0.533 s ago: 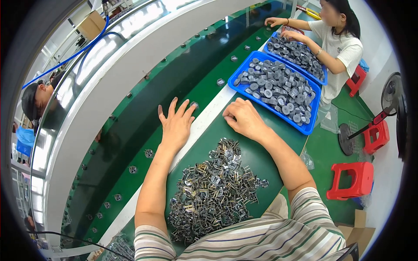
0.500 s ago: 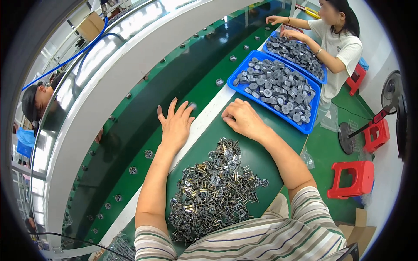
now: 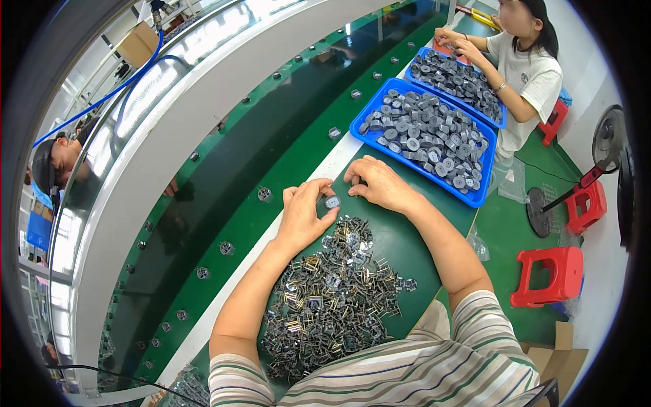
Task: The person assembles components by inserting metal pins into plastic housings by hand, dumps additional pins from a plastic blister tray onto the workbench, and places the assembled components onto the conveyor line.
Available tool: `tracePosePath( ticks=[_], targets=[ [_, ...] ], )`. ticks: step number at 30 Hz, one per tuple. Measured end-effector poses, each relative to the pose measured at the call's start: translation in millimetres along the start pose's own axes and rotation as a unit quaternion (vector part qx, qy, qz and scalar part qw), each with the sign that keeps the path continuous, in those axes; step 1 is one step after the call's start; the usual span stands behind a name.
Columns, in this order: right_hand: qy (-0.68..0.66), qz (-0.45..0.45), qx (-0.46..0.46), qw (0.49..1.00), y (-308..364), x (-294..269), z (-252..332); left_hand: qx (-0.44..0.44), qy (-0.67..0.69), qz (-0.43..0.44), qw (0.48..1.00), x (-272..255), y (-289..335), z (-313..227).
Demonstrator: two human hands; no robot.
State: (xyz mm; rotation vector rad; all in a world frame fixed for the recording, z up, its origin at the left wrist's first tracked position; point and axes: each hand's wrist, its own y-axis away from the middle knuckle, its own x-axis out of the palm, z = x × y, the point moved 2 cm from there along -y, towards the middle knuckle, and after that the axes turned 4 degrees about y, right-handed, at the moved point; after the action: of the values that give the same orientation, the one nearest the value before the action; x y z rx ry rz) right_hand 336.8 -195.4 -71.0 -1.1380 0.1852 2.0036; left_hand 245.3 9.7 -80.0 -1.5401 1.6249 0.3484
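My left hand (image 3: 303, 216) is closed, with a small round grey part (image 3: 332, 201) pinched between thumb and fingers, its pale face showing. Just across from it, my right hand (image 3: 384, 184) hovers over the green tabletop with fingers curled; whatever its fingertips hold, if anything, is hidden. Below both hands lies a heap of small electronic pieces (image 3: 332, 305) with metal pins. Ahead of my right hand stands a blue tray (image 3: 480, 201) full of grey round parts (image 3: 434, 136).
A curved green conveyor belt (image 3: 298, 146) with spaced parts runs along my left. At the far right a co-worker (image 3: 525, 74) handles parts by a second blue tray (image 3: 503, 125). Red stools (image 3: 548, 275) and a black fan (image 3: 607, 142) stand to the right.
My left hand has come back from over the belt to the table, closing from spread fingers onto the grey part. Belt parts have shifted slightly toward the lower left. The co-worker's hands have drawn together.
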Motion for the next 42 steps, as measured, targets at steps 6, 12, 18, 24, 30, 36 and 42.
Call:
tracePosePath(
  ticks=[6,12,18,24,30,36,42],
  targets=[
    [-0.070,-0.010,0.066,0.995,-5.4,1.9,7.4,-0.004,-0.038,-0.054,0.998,3.8,2.6,0.9],
    [-0.101,-0.049,-0.040,0.993,-5.4,30.9,5.3,0.007,-0.025,-0.046,0.999,10.7,2.2,10.1],
    [0.046,-0.058,-0.099,0.992,-1.4,18.4,28.3,-0.014,-0.017,-0.041,0.999,9.2,3.4,10.7],
    [0.129,-0.080,-0.118,0.981,-0.6,24.8,34.4,-0.009,-0.025,-0.056,0.998,12.9,2.6,11.8],
    [0.089,-0.062,-0.090,0.990,-2.2,25.3,31.8,-0.015,-0.021,-0.059,0.998,11.2,3.2,15.0],
    [-0.204,0.131,0.054,0.969,1.7,-1.1,14.9,-0.055,-0.121,-0.133,0.982,-30.3,-1.8,32.5],
    [-0.123,0.202,-0.054,0.970,6.5,3.9,22.0,-0.218,-0.272,-0.056,0.936,-62.1,0.8,48.9]
  ],
)
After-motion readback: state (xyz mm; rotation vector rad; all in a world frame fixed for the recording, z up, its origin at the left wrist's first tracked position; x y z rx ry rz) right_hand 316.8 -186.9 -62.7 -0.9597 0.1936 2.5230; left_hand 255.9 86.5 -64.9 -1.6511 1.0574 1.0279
